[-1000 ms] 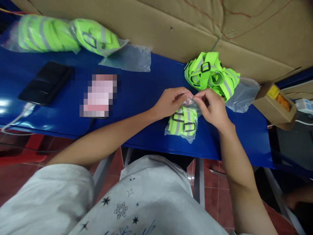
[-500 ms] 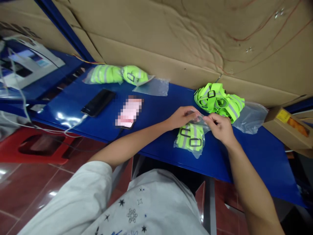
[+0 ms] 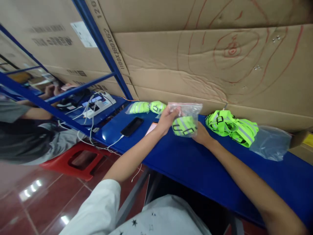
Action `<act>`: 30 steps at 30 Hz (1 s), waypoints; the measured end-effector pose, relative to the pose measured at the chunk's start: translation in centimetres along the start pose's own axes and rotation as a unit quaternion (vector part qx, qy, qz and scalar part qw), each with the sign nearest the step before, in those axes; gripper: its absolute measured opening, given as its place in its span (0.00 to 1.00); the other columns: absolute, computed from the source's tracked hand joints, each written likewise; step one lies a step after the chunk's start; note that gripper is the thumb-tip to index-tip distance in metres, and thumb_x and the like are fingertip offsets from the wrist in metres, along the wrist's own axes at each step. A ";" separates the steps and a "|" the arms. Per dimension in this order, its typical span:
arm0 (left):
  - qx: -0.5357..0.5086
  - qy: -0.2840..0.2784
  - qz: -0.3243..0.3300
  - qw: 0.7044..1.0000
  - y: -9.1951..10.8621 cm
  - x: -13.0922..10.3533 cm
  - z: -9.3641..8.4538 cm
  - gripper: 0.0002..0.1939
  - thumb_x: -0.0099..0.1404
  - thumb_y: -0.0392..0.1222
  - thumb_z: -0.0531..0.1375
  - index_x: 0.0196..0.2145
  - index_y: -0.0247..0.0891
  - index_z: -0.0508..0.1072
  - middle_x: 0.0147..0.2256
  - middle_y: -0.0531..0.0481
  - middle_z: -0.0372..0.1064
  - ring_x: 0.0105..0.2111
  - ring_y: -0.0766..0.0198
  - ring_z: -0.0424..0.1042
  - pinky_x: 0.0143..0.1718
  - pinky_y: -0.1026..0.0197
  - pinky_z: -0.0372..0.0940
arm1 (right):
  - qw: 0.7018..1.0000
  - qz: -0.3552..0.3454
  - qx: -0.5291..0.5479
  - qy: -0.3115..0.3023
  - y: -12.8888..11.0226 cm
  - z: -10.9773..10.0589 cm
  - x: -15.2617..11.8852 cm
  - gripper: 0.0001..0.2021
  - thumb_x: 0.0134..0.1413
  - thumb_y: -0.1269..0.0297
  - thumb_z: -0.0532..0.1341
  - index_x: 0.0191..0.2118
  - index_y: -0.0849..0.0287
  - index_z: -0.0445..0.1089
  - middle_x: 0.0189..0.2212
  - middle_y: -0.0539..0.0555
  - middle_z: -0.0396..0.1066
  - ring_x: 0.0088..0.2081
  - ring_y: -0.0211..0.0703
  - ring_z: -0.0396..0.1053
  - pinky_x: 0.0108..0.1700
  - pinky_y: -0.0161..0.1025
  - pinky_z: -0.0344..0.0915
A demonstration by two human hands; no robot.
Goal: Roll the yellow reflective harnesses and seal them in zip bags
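Up it comes: the filled bag [image 3: 185, 125], down at the blue table [image 3: 195, 166] half a second ago, is now raised above it, my left hand [image 3: 168, 118] gripping its upper side, my right hand [image 3: 201, 133] partly hidden behind, grip unclear; the sealing looks likely done. Counting now: two other packed bags [image 3: 139, 107], one loose strap heap [image 3: 226, 125], one clear bag [image 3: 271, 143] at right, two phones [image 3: 132, 126].

— Nine o'clock?
— Black phone [image 3: 132, 126], lying flat; white cable [image 3: 114, 142] plugged in.
— Eight?
— Red stool [image 3: 57, 164], a seated person [image 3: 22, 135] against it.
— Two?
— Cardboard wall [image 3: 156, 49], red rings [image 3: 232, 49] drawn on it.
— Three?
— Cardboard box [image 3: 300, 149], yellow label [image 3: 308, 140], cut by the view's edge.
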State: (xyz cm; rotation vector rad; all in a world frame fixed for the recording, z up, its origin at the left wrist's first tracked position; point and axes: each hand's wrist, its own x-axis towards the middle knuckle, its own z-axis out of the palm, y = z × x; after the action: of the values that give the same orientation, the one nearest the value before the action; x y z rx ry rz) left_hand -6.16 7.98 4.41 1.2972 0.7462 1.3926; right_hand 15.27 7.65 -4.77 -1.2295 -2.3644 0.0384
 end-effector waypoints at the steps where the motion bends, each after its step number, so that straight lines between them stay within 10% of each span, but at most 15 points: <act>1: 0.005 0.035 0.010 0.999 0.0 1.0 -1.0 0.21 0.65 0.58 0.70 0.43 0.37 0.75 0.35 0.50 0.78 0.35 0.63 0.76 0.44 0.61 0.71 | 1.000 -0.009 -0.007 -0.019 -0.4 0.8 2.0 0.17 0.68 0.65 0.58 0.57 0.59 0.78 0.59 0.62 0.76 0.64 0.56 0.69 0.69 0.52 0.63; 6: 0.061 0.151 0.027 0.986 -1.1 7.1 -4.9 0.13 0.73 0.49 0.63 0.41 0.36 0.73 0.35 0.49 0.75 0.36 0.65 0.75 0.46 0.61 0.72 | 0.996 -0.010 -0.058 -0.070 -2.3 1.8 4.9 0.20 0.74 0.59 0.56 0.62 0.65 0.73 0.59 0.69 0.75 0.62 0.61 0.71 0.66 0.60 0.62; 13: 0.203 0.145 -0.037 0.968 -3.2 12.6 -6.3 0.16 0.73 0.45 0.66 0.52 0.33 0.74 0.48 0.43 0.75 0.47 0.57 0.77 0.52 0.49 0.75 | 0.990 0.025 -0.121 -0.068 -4.4 -3.7 -9.8 0.27 0.72 0.45 0.57 0.59 0.65 0.74 0.55 0.66 0.76 0.57 0.61 0.72 0.64 0.62 0.60; 18: 0.308 0.148 0.046 0.939 -1.9 11.6 -5.3 0.41 0.59 0.31 0.71 0.67 0.31 0.62 0.72 0.32 0.52 0.75 0.46 0.46 0.77 0.44 0.41 | 0.993 0.022 -0.116 -0.027 -5.5 -6.5 -17.4 0.35 0.63 0.36 0.64 0.63 0.60 0.71 0.54 0.65 0.75 0.58 0.63 0.72 0.65 0.66 0.62; 20: 0.371 0.072 0.132 0.916 -1.0 8.5 -4.1 0.37 0.65 0.34 0.67 0.69 0.32 0.61 0.73 0.31 0.49 0.75 0.48 0.46 0.77 0.45 0.40 | 0.995 0.014 -0.097 -0.030 -5.7 -6.8 -18.5 0.38 0.60 0.34 0.65 0.62 0.60 0.70 0.56 0.65 0.74 0.63 0.66 0.69 0.69 0.69 0.59; 24: 0.374 -0.285 0.163 0.867 0.4 -1.9 -0.5 0.13 0.75 0.47 0.62 0.54 0.43 0.76 0.54 0.43 0.75 0.55 0.56 0.75 0.61 0.53 0.68 | 0.998 -0.013 -0.060 -0.029 -5.4 -6.9 -18.3 0.31 0.65 0.40 0.64 0.61 0.61 0.71 0.56 0.64 0.75 0.68 0.68 0.66 0.71 0.74 0.57; 26: 0.364 -0.511 0.144 0.765 0.5 -6.8 1.2 0.22 0.68 0.54 0.70 0.56 0.45 0.76 0.58 0.42 0.73 0.58 0.53 0.74 0.61 0.53 0.68 | 0.999 -0.018 -0.038 0.000 -4.8 -6.9 -17.7 0.19 0.70 0.52 0.63 0.56 0.59 0.73 0.52 0.61 0.78 0.65 0.63 0.70 0.70 0.71 0.60; 28: 0.411 -0.551 0.149 0.711 0.1 -10.0 2.1 0.24 0.67 0.50 0.72 0.57 0.43 0.76 0.58 0.39 0.73 0.57 0.49 0.74 0.60 0.50 0.68 | 0.999 -0.019 0.004 0.044 -4.0 -7.2 -17.1 0.09 0.72 0.62 0.61 0.51 0.56 0.75 0.47 0.56 0.80 0.61 0.56 0.75 0.69 0.65 0.63; 30: 0.380 -0.520 0.092 0.759 -0.7 -11.0 2.4 0.13 0.71 0.44 0.68 0.51 0.42 0.79 0.52 0.42 0.77 0.52 0.53 0.77 0.55 0.53 0.68 | 0.993 0.005 0.056 0.103 -3.4 -7.8 -16.6 0.07 0.72 0.68 0.60 0.48 0.54 0.75 0.45 0.53 0.81 0.57 0.51 0.78 0.67 0.58 0.66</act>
State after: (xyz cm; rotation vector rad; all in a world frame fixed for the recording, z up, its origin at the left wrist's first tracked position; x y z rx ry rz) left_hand -5.10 -2.67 0.92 2.4983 0.3620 0.2374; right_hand 23.97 -8.79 -3.57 -1.1349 -2.1487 0.0453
